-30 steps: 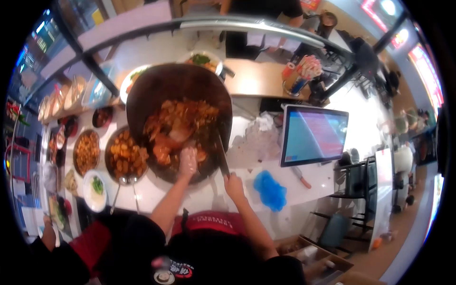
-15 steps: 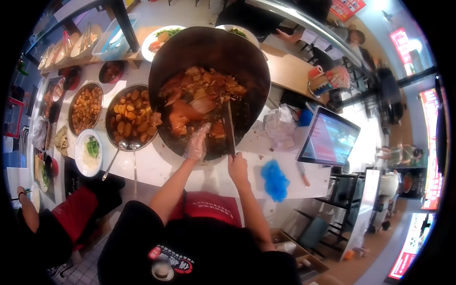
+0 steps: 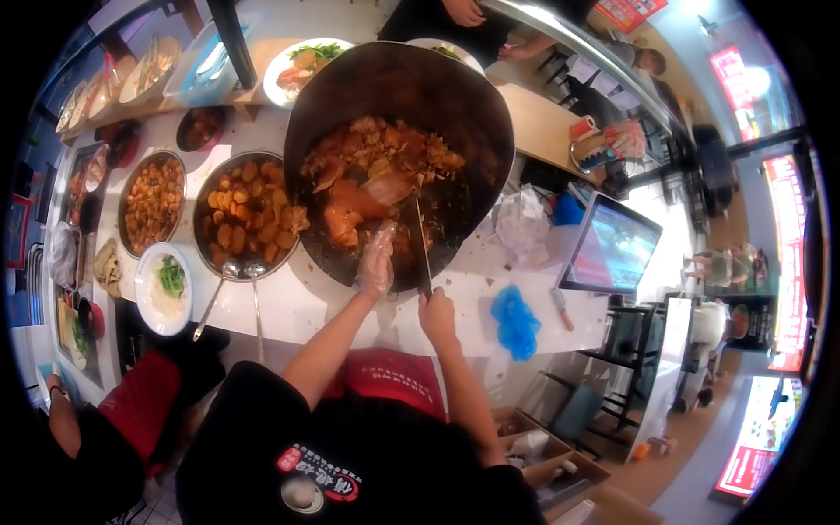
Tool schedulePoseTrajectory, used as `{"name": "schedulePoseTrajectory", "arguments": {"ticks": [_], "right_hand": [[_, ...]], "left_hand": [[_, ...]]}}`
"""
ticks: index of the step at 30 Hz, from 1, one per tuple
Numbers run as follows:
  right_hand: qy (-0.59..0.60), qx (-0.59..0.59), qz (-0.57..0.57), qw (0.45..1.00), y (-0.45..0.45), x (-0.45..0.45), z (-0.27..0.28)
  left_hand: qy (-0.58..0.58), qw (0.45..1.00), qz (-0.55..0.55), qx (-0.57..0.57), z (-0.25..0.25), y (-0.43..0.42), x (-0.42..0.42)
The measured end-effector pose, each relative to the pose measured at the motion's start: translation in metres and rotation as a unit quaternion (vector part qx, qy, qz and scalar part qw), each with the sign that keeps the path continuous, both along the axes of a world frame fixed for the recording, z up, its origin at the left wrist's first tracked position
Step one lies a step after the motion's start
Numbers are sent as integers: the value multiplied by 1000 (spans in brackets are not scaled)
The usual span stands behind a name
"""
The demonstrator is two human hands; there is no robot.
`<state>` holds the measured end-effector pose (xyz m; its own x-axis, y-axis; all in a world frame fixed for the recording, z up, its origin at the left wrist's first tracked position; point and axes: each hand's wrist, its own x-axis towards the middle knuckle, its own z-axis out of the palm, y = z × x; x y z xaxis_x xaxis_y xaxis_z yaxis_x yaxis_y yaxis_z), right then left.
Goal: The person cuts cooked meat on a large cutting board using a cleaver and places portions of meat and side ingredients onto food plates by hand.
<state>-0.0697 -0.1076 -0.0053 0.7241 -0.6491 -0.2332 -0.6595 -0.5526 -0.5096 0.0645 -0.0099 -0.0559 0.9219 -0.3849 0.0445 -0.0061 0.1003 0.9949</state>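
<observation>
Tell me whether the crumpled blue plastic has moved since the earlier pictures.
No, not visibly: judged against the screen, the crumpled blue plastic still lies on its near left side; only the camera view shifted.

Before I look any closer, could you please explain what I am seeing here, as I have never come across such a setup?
Of course. There is no machine: these are a person's own two hands. All the pictures come from one camera worn on the head, looking forward and down, so the edges look curved.

The left hand, apparently in a clear plastic glove, is at the reddish-brown meat in a large round dark-brown vessel or block; I cannot tell which. The right hand holds a long metal knife.

On the white counter are two round metal pans of brown food, a white oval plate with greens, crumpled blue plastic and a dark-framed flat screen.
</observation>
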Motion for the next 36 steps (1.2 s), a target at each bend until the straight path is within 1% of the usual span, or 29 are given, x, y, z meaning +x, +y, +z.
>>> {"name": "schedulePoseTrajectory", "arguments": {"ticks": [1, 2, 4, 6, 8, 10, 11, 12, 13, 14, 15, 16, 17, 18, 19, 20, 21, 22, 24, 25, 26, 27, 28, 30, 32, 33, 34, 35, 36], "right_hand": [[13, -9, 2, 1000, 4, -9, -12], [13, -9, 1, 1000, 4, -9, 5], [18, 47, 1, 999, 0, -4, 35], [26, 52, -5, 998, 9, -8, 2], [39, 56, -17, 998, 12, -20, -7], [-16, 49, 23, 998, -1, -19, -15], [-15, 55, 17, 998, -2, -29, -16], [-37, 106, -3, 994, -10, -39, -16], [-62, 152, -17, 986, -22, -41, -17], [-62, 153, -15, 986, -30, -45, -6], [-58, 238, -93, 965, -34, -51, 16], [-52, 320, -171, 930, -39, -57, 28], [-60, 295, -169, 939, -47, -65, 18], [-59, 299, -172, 937, -54, -71, 16], [-63, 315, -172, 931, -59, -75, 15], [-68, 329, -169, 927, -66, -77, 14], [-73, 329, -169, 926, -73, -77, 9], [-76, 305, -146, 938, -75, -80, 2], [-88, 274, -125, 950, -84, -82, 0], [-88, 270, -120, 951, -88, -81, 7], [-85, 269, -114, 953, -92, -82, 10], [-79, 242, -86, 963, -100, -87, 0], [-78, 246, -84, 962, -108, -85, 6], [-52, 151, -32, 987, -119, -80, 30], [-43, 152, -20, 987, -127, -69, 41], [-34, 146, -13, 989, -131, -67, 42], [-32, 150, -11, 988, -132, -65, 39], [-9, 143, -8, 990, -130, -61, 34], [14, 137, -4, 990, -128, -57, 28]], "left_hand": [[5, 1000, -4, 2, -3, 2, -7], [-30, 999, 3, 25, -11, 0, -9], [-104, 992, 22, 73, -28, -3, -5], [-175, 976, 37, 126, -43, -1, -4], [-171, 974, 30, 146, -44, 1, -14], [-178, 969, 31, 172, -44, -10, -7], [-178, 965, 24, 190, -44, -8, -10], [-178, 962, 20, 206, -43, -11, -13], [-182, 961, 21, 206, -31, -17, -9], [-196, 943, 4, 269, -10, -23, -9], [-207, 920, -13, 332, 2, -29, -13], [-205, 919, -13, 335, 2, -37, -16], [-222, 907, 28, 358, 3, -48, -19], [-240, 891, 67, 380, 3, -57, -22], [-241, 890, 62, 383, 7, -66, -27], [-241, 879, 84, 403, 12, -77, -30], [-243, 867, 109, 421, 17, -88, -27], [-247, 867, 109, 419, 20, -96, -25], [-182, 873, 138, 430, 28, -116, -23], [-215, 868, 166, 416, 28, -124, -19], [-218, 868, 167, 413, 28, -132, -13], [-202, 877, 166, 404, 27, -137, -8], [-182, 884, 163, 398, 26, -140, -8], [-186, 887, 161, 391, 14, -151, -3], [-192, 890, 160, 381, -11, -160, 13], [-141, 943, 138, 269, -26, -160, 22], [-90, 978, 114, 151, -36, -159, 28], [-88, 977, 116, 155, -28, -153, 30], [-59, 991, 81, 89, -21, -145, 32]]}}
